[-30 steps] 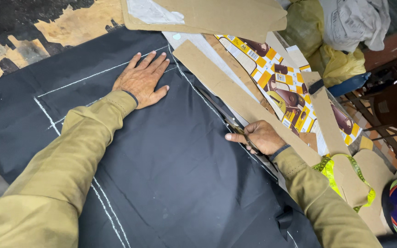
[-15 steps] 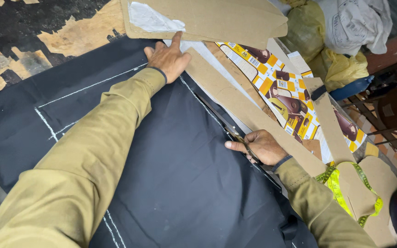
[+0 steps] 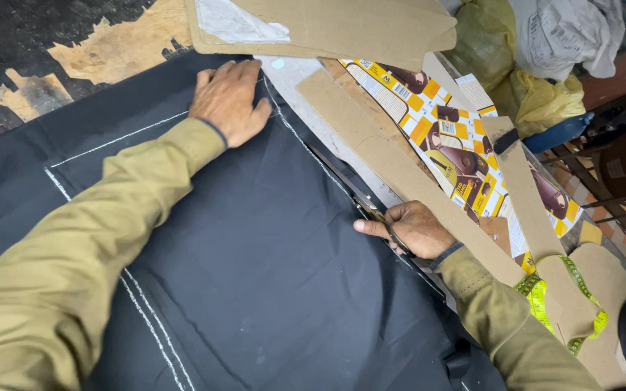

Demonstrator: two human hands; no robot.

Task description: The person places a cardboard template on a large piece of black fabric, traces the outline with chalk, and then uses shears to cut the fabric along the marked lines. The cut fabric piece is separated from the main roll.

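Pulling back from the cardboard, the left hand (image 3: 227,100) lay flat, open on smooth dark chalk-lined cloth (image 3: 269,275); the right hand (image 3: 409,228) gripped slim metal scissors (image 3: 353,190).

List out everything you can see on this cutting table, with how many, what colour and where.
dark navy fabric sheet with white chalk lines: one, spread over the table centre
black scissors: one, along the fabric's right chalk line
plain brown cardboard pattern pieces: several, top and right
printed yellow cardboard piece: one, right of fabric
yellow-green measuring tape: one, lower right
yellow and white plastic bags: several, top right
worn wooden table: one, top left
left hand: flat on fabric
right hand: gripping scissors
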